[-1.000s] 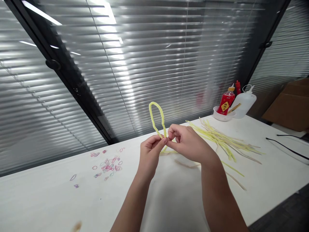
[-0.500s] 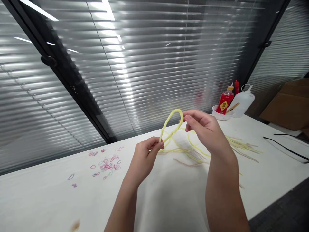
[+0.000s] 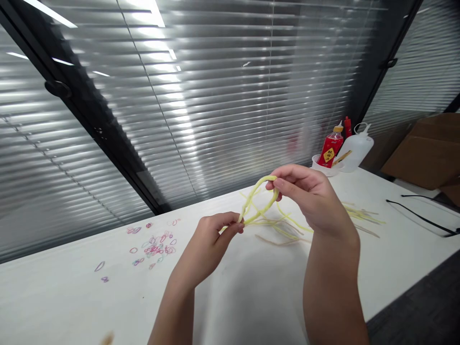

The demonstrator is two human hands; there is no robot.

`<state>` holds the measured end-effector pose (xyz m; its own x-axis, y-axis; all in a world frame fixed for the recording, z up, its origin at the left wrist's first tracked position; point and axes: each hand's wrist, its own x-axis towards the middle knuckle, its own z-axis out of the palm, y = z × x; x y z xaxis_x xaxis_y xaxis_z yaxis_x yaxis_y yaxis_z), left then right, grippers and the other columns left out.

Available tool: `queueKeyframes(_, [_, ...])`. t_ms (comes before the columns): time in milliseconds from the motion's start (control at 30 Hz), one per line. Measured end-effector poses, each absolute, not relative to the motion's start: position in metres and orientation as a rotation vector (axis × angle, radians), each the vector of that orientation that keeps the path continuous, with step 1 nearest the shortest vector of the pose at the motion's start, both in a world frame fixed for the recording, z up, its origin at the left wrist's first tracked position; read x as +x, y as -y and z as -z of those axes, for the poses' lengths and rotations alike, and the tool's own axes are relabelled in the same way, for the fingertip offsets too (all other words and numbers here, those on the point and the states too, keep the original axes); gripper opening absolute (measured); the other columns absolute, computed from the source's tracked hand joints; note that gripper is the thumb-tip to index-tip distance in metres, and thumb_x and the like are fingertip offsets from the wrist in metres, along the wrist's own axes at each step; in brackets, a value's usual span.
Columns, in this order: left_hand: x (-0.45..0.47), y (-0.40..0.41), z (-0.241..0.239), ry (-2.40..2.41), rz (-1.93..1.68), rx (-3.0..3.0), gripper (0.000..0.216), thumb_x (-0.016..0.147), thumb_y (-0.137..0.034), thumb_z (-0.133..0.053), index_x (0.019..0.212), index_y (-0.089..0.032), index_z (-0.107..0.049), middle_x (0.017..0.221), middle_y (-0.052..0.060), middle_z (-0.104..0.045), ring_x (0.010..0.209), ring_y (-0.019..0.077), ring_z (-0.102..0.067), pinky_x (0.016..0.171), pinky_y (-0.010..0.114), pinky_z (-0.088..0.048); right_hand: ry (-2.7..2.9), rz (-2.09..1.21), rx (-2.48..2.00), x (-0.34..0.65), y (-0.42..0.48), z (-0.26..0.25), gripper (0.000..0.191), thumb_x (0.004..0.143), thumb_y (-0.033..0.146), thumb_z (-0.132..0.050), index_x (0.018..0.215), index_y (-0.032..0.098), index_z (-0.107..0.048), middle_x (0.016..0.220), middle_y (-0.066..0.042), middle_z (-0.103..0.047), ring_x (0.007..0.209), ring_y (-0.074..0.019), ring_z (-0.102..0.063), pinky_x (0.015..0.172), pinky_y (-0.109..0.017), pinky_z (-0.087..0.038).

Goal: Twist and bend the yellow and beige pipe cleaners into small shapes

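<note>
Left hand pinches the yellow pipe cleaner loop low, right hand pinches its top; red bottle label unreadable.

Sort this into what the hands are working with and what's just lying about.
In use: yellow loop, pinched by left hand and right hand; spare yellow stems.
Lying about: rubber bands, red bottle, white bottle, black cable, cardboard box.

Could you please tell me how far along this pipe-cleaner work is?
Done: one yellow pipe cleaner is bent into a loop. In hand: the left hand pinches its lower ends, and the right hand grips the loop's top. Left: the other yellow stems lie loose on the table, and the small rubber bands lie scattered, untouched.
</note>
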<state>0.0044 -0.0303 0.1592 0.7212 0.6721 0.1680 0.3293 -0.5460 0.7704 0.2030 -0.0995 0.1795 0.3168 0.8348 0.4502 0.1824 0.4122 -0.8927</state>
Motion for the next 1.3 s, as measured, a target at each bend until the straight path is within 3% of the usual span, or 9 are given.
queueKeyframes(267, [0.005, 0.027, -0.156, -0.737, -0.614, 2.167, 0.025, 0.085, -0.031, -0.047, 0.07, -0.02, -0.063, 0.064, 0.0, -0.06, 0.06, 0.0144, -0.047, 0.055, 0.024, -0.033, 1.238, -0.559, -1.138, 0.199, 0.108, -0.182, 0.018, 0.077, 0.037, -0.066, 0.083, 0.02, -0.065, 0.073, -0.003, -0.064, 0.067, -0.0149, -0.06, 0.06, -0.027, -0.051])
queueKeyframes(600, [0.002, 0.025, -0.156, -0.797, -0.467, 2.175, 0.028, 0.088, -0.035, -0.043, 0.07, -0.021, -0.059, 0.067, 0.0, -0.058, 0.062, 0.0147, -0.046, 0.057, 0.024, -0.032, 1.36, -0.904, -0.875, 0.21, 0.106, -0.175, 0.031, 0.072, 0.026, -0.073, 0.103, 0.024, -0.068, 0.085, -0.004, -0.069, 0.084, -0.0198, -0.066, 0.073, -0.034, -0.055])
queueKeyframes(733, [0.0, 0.025, -0.156, -0.796, -0.416, 2.185, 0.029, 0.088, -0.037, -0.042, 0.071, -0.022, -0.059, 0.068, 0.0, -0.057, 0.061, 0.0147, -0.044, 0.056, 0.025, -0.032, 1.358, -0.938, -0.872, 0.213, 0.105, -0.173, 0.04, 0.067, 0.021, -0.077, 0.106, 0.023, -0.068, 0.082, -0.003, -0.067, 0.082, -0.0193, -0.064, 0.072, -0.035, -0.055])
queueKeyframes(1133, [-0.001, 0.029, -0.163, -0.693, -0.322, 2.145, 0.025, 0.089, -0.027, -0.04, 0.074, -0.021, -0.06, 0.076, -0.001, -0.062, 0.073, 0.0153, -0.053, 0.066, 0.025, -0.039, 1.343, -0.793, -0.955, 0.216, 0.092, -0.171, 0.029, 0.071, 0.03, -0.075, 0.098, 0.023, -0.07, 0.076, -0.002, -0.066, 0.077, -0.0179, -0.063, 0.069, -0.032, -0.053])
queueKeyframes(1300, [0.0, 0.031, -0.164, -0.68, -0.285, 2.144, 0.025, 0.09, -0.026, -0.039, 0.073, -0.02, -0.057, 0.074, -0.001, -0.059, 0.072, 0.014, -0.051, 0.066, 0.025, -0.039, 1.306, -0.708, -1.013, 0.214, 0.091, -0.171, 0.019, 0.075, 0.03, -0.071, 0.092, 0.022, -0.07, 0.088, -0.005, -0.069, 0.081, -0.0189, -0.065, 0.072, -0.032, -0.054])
